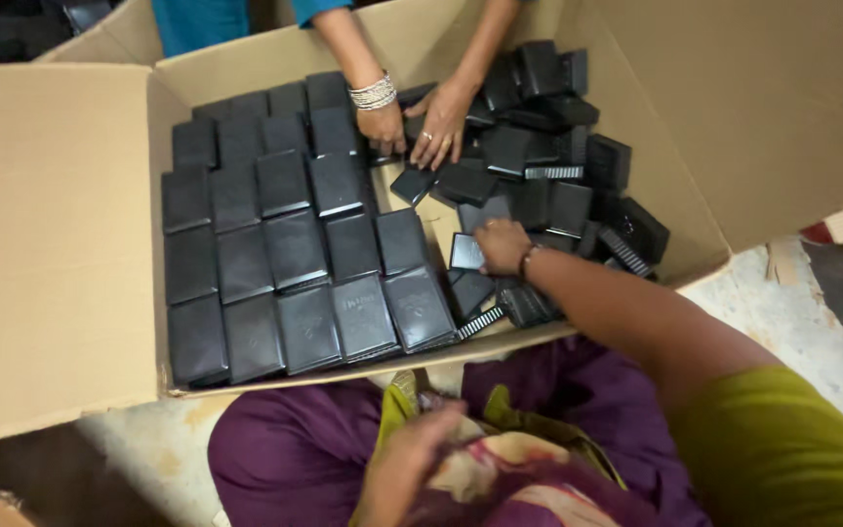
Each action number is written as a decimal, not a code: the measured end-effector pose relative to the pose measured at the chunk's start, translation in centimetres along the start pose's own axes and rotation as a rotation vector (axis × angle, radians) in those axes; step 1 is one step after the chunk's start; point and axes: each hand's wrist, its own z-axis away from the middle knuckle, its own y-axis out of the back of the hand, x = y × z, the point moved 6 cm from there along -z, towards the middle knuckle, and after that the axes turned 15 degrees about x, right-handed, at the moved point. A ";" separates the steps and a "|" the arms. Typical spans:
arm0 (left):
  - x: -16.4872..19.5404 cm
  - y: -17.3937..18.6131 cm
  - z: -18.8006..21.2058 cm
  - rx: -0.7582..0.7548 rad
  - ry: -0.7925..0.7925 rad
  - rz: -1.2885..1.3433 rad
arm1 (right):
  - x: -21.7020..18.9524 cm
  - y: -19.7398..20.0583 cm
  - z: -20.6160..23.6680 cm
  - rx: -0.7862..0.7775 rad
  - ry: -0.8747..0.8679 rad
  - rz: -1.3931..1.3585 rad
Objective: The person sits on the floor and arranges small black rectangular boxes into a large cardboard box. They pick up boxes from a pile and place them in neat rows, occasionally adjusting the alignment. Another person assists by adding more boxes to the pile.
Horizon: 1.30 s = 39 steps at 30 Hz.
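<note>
My right hand [501, 246] reaches into a big cardboard box [51, 244] and grips a small flat black case [464, 252] at the edge of a loose heap of black cases [548, 195]. To its left, several black cases lie in neat flat rows [275, 244]. My left hand [410, 457] is low over my lap on patterned cloth [500, 468]. It is blurred, and its grip is unclear.
Across the box, another person's two hands [412, 122] rest among the cases near the far wall, one wrist wearing bangles. The box flaps [763, 107] stand open on the left and right. Pale concrete floor [802, 312] shows at the right.
</note>
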 end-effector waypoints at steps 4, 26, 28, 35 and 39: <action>-0.4 10.4 3.3 0.481 -0.024 -0.587 | 1.8 0.6 0.0 0.009 0.058 -0.161; 2.6 10.7 -6.6 0.801 -0.133 -0.053 | -2.7 16.8 0.2 -0.044 -0.088 -0.381; 3.0 7.7 -11.1 0.667 -0.133 0.087 | -3.3 21.3 2.6 0.016 -0.436 -1.200; 0.5 3.6 -18.8 0.483 0.242 0.050 | -8.4 21.0 6.1 0.152 -0.571 -1.843; -1.7 3.2 -17.5 0.125 0.129 -0.796 | -7.6 14.2 0.0 0.091 -0.690 -1.915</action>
